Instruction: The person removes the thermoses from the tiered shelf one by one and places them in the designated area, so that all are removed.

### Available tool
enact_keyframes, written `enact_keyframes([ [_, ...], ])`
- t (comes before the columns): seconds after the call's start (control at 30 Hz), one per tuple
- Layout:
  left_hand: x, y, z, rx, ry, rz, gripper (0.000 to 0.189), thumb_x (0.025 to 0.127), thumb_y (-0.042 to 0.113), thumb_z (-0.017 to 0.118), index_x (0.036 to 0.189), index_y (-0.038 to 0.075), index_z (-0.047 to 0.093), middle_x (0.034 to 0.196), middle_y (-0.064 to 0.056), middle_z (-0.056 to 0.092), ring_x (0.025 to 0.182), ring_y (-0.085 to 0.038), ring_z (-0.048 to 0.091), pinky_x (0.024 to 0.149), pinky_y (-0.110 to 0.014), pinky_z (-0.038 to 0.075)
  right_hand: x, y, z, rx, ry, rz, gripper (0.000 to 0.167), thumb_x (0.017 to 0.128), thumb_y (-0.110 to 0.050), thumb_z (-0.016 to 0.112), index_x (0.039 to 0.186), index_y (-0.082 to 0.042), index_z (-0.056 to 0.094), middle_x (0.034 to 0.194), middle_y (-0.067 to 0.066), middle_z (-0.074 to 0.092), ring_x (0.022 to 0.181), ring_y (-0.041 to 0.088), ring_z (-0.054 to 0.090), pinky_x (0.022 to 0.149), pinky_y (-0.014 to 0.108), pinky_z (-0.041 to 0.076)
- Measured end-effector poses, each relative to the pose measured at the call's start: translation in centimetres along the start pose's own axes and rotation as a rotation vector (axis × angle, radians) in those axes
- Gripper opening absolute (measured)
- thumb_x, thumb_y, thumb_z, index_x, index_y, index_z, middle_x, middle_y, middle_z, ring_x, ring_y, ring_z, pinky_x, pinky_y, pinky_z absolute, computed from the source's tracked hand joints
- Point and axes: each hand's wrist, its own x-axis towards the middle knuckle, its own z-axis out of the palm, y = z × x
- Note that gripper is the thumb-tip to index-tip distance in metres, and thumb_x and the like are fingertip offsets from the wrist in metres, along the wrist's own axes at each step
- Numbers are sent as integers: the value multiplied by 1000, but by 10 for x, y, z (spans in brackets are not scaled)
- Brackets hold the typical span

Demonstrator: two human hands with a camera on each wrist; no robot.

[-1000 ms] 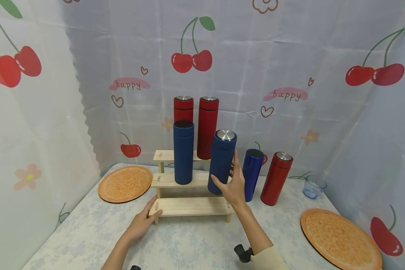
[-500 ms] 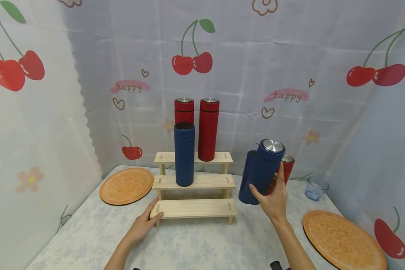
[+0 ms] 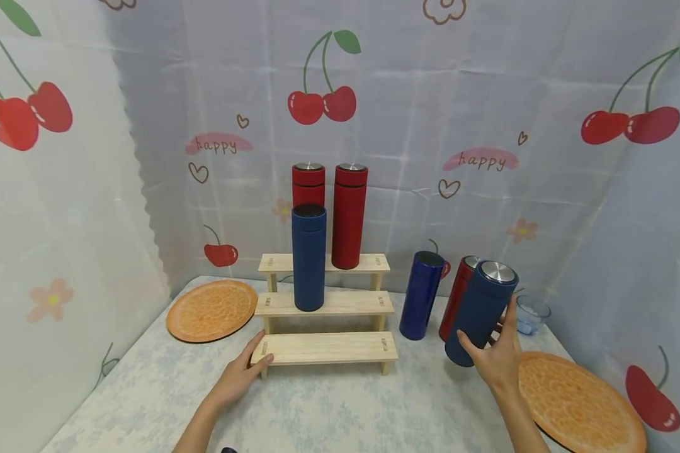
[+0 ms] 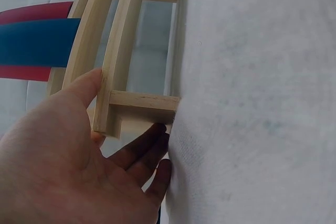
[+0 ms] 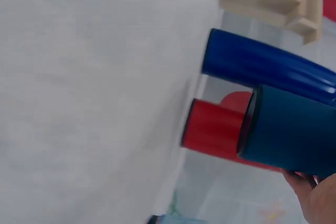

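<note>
My right hand (image 3: 498,358) grips a dark blue thermos (image 3: 478,314) with a steel-topped lid, thumb in front and fingers behind. In the right wrist view the thermos's base (image 5: 249,121) appears raised off the tabletop. The thermos partly hides a red thermos (image 3: 456,302) standing behind it. My left hand (image 3: 235,377) holds the left end of the lowest step of a three-step wooden rack (image 3: 328,349), thumb on the board and fingers at the leg (image 4: 144,100). On the middle step stands another dark blue thermos (image 3: 308,264), and two red thermoses (image 3: 349,217) stand on the top step.
A glossy blue thermos (image 3: 422,296) stands on the table right of the rack. Farther right are a small glass (image 3: 529,318) and a round orange mat (image 3: 583,402). Another orange mat (image 3: 212,311) lies to the left. A cherry-print curtain surrounds the table.
My right hand has carried the dark blue thermos from beside the rack's middle step rightward, past the glossy blue thermos, to in front of the red one. My left hand stays on the rack.
</note>
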Motion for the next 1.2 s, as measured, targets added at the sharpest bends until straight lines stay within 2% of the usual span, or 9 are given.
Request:
enact_keyframes([
  [0.23,0,1,-1,1,4,3,73,88,54,53,148,27,22,142,-24,33,119,-48,41,90,-62,34,-9,20,4,-32,-33,84,120,64,-8,83,150,-27,2,122,29,45,95,45,53,70,63,46],
  [0.43,1,-1,0,4,2,2,74,88,55,53,148,26,21,142,-24,32,119,-48,41,90,-63,33,-14,30,4,-44,-65,115,120,65,-8,83,150,-25,0,122,29,44,95,44,52,70,62,45],
  [0.63,1,-2,0,1,-3,0,74,87,55,53,148,26,21,143,-24,32,119,-48,41,90,-63,34,-18,37,5,-49,-103,150,119,67,-11,82,150,-24,-3,129,30,39,101,45,49,73,63,43],
  [0.93,1,-1,-1,2,-4,-13,75,87,56,53,148,27,21,144,-22,31,121,-48,39,91,-63,32,-21,39,7,-30,-90,142,118,66,-9,82,150,-25,1,131,29,37,102,45,49,72,65,43],
  [1.2,1,-1,-1,-9,-4,-9,74,87,54,53,148,27,22,143,-23,32,120,-47,41,91,-62,34,-25,37,9,-24,-53,147,116,65,-7,82,150,-23,4,124,30,42,102,45,49,74,63,44],
])
